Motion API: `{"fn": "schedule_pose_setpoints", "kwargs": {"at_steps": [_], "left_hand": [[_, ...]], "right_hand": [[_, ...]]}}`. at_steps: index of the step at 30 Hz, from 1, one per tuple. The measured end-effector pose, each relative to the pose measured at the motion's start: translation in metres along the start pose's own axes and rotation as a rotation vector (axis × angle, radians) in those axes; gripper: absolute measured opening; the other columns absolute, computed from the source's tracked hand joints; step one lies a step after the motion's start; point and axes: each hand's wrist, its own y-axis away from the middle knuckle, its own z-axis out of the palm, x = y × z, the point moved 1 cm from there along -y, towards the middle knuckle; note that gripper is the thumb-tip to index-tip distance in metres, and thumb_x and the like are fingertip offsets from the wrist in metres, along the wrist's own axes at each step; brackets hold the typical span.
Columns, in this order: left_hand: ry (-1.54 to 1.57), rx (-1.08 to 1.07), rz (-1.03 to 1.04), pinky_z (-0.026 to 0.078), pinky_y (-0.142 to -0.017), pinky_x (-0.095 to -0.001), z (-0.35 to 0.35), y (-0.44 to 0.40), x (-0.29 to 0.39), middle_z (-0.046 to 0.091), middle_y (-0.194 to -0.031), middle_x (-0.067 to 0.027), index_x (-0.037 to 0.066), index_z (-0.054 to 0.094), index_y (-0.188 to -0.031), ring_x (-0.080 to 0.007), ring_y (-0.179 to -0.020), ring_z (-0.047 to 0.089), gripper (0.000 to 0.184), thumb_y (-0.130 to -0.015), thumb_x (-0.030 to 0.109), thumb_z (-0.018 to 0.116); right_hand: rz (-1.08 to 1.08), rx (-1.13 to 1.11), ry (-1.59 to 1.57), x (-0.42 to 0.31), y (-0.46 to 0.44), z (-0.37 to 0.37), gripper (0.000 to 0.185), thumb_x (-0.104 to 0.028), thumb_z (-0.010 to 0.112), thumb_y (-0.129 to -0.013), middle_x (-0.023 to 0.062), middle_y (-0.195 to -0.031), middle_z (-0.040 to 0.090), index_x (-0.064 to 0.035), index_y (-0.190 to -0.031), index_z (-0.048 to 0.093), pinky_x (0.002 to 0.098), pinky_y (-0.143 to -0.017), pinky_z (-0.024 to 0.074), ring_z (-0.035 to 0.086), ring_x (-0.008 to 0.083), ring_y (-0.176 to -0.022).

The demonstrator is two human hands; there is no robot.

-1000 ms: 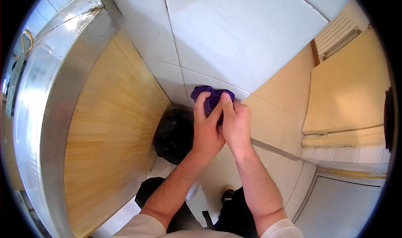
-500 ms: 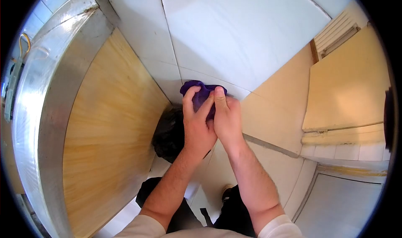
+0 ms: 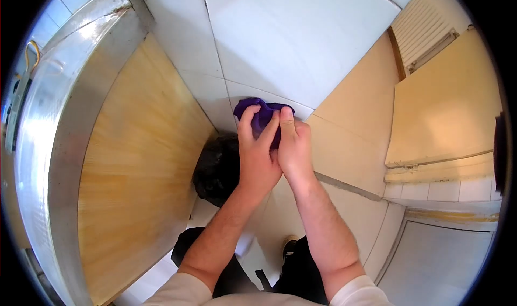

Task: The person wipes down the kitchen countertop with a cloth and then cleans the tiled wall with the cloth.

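A crumpled purple cloth (image 3: 263, 118) is bunched between my two hands, in front of the tiled wall. My left hand (image 3: 257, 150) is closed on its near side, with a finger hooked over the top edge. My right hand (image 3: 294, 147) grips the cloth's right side, thumb pointing up along it. The two hands touch each other at the palms. The lower part of the cloth is hidden behind my fingers. Below and to the left of my hands is a bin lined with a black bag (image 3: 215, 171).
A wooden panel with a metal counter edge (image 3: 64, 117) runs along the left. White wall tiles (image 3: 291, 36) rise ahead. At the right are a yellowish cabinet (image 3: 441, 106) and a grey-white panel (image 3: 436, 257). My shoe (image 3: 290, 247) is on the tiled floor.
My hands still hold the cloth in nearly the same grip. The view has shifted slightly, and more of the black bag now shows beside my left hand.
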Motion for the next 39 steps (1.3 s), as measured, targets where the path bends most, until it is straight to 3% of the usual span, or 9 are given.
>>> {"fn": "schedule_pose_setpoints", "kwargs": {"at_steps": [10, 15, 19, 22, 25, 29, 33, 36, 39], "left_hand": [[-0.154, 0.034, 0.154, 0.037, -0.117, -0.0485, -0.012, -0.018, 0.014, 0.038, -0.154, -0.0273, -0.001, 0.054, -0.149, -0.045, -0.14, 0.043, 0.06, -0.091, 0.005, 0.069], [-0.012, -0.122, -0.2, 0.04, -0.116, -0.0454, 0.015, 0.042, -0.055, 0.038, -0.155, -0.0246, 0.003, 0.054, -0.149, -0.043, -0.141, 0.044, 0.063, -0.088, 0.001, 0.069], [0.027, -0.034, -0.189, 0.036, -0.119, -0.0464, 0.009, 0.036, -0.056, 0.042, -0.154, -0.0242, 0.003, 0.054, -0.147, -0.0428, -0.143, 0.042, 0.059, -0.09, 0.001, 0.066], [-0.049, 0.233, 0.016, 0.035, -0.119, -0.0469, -0.026, -0.013, -0.047, 0.043, -0.154, -0.0236, 0.003, 0.055, -0.146, -0.0413, -0.143, 0.042, 0.051, -0.097, 0.012, 0.063], [-0.201, 0.402, 0.163, 0.04, -0.113, -0.0505, -0.057, -0.069, -0.029, 0.048, -0.147, -0.0232, 0.0, 0.056, -0.144, -0.0414, -0.135, 0.047, 0.048, -0.098, 0.013, 0.062], [-0.237, 0.482, -0.015, 0.046, -0.107, -0.0475, -0.041, -0.061, -0.052, 0.053, -0.14, -0.0215, 0.0, 0.064, -0.137, -0.0389, -0.127, 0.053, 0.04, -0.1, 0.015, 0.061], [-0.057, 0.488, -0.316, 0.05, -0.102, -0.0445, -0.009, -0.01, -0.113, 0.064, -0.127, -0.0184, 0.001, 0.072, -0.124, -0.0356, -0.119, 0.062, 0.032, -0.096, 0.015, 0.068], [-0.02, 0.549, -0.386, 0.052, -0.099, -0.0418, -0.017, -0.021, -0.103, 0.067, -0.121, -0.0155, 0.0, 0.075, -0.117, -0.033, -0.114, 0.065, 0.027, -0.091, 0.009, 0.074], [0.02, 0.641, -0.141, 0.052, -0.097, -0.0384, -0.034, -0.064, -0.044, 0.07, -0.114, -0.0133, -0.002, 0.074, -0.107, -0.0287, -0.109, 0.066, 0.021, -0.086, 0.001, 0.077]], "right_hand": [[-0.023, -0.047, -0.002, -0.032, 0.003, 0.002, 0.052, -0.031, 0.051, -0.111, 0.0113, -0.064, 0.061, 0.0082, -0.081, 0.066, 0.0397, -0.059, 0.0448, 0.053, 0.0169, -0.061], [0.143, -0.103, 0.087, 0.107, -0.02, 0.008, 0.054, -0.036, 0.053, -0.109, 0.0131, -0.07, 0.066, 0.0098, -0.088, 0.07, 0.0399, -0.063, 0.0491, 0.062, 0.0199, -0.066], [0.256, -0.18, -0.151, 0.099, -0.017, 0.02, 0.047, -0.035, 0.051, -0.11, 0.0113, -0.08, 0.07, 0.005, -0.098, 0.072, 0.0412, -0.067, 0.0506, 0.062, 0.0222, -0.07], [-0.039, -0.472, -0.213, 0.027, 0.005, 0.031, 0.044, -0.036, 0.051, -0.112, 0.006, -0.12, 0.068, 0.0034, -0.126, 0.066, 0.032, -0.1, 0.0475, 0.06, 0.0158, -0.111], [-0.147, -0.656, -0.467, -0.022, 0.028, 0.04, 0.066, -0.033, 0.053, -0.111, 0.0145, -0.162, 0.04, 0.0014, -0.162, 0.03, 0.035, -0.125, 0.0231, 0.034, 0.0224, -0.15], [-0.112, -0.729, -0.353, -0.021, 0.023, 0.034, 0.082, -0.031, 0.056, -0.108, 0.0195, -0.174, 0.012, 0.0026, -0.166, 0.009, 0.0387, -0.129, 0.0097, 0.008, 0.028, -0.162], [0.106, -0.781, -0.205, 0.029, 0.011, 0.039, 0.091, -0.026, 0.062, -0.102, 0.0202, -0.175, 0.009, 0.0033, -0.166, 0.005, 0.0394, -0.129, 0.0077, 0.005, 0.0288, -0.162], [-0.094, -0.806, -0.113, 0.036, 0.022, 0.04, 0.093, -0.019, 0.064, -0.099, 0.02, -0.175, 0.005, 0.002, -0.166, 0.004, 0.04, -0.13, 0.007, 0.003, 0.0301, -0.163], [-0.237, -0.794, -0.186, 0.003, 0.025, 0.033, 0.094, -0.012, 0.066, -0.096, 0.0191, -0.176, 0.004, -0.0014, -0.167, 0.005, 0.0408, -0.13, 0.0069, 0.002, 0.0305, -0.163]]}}
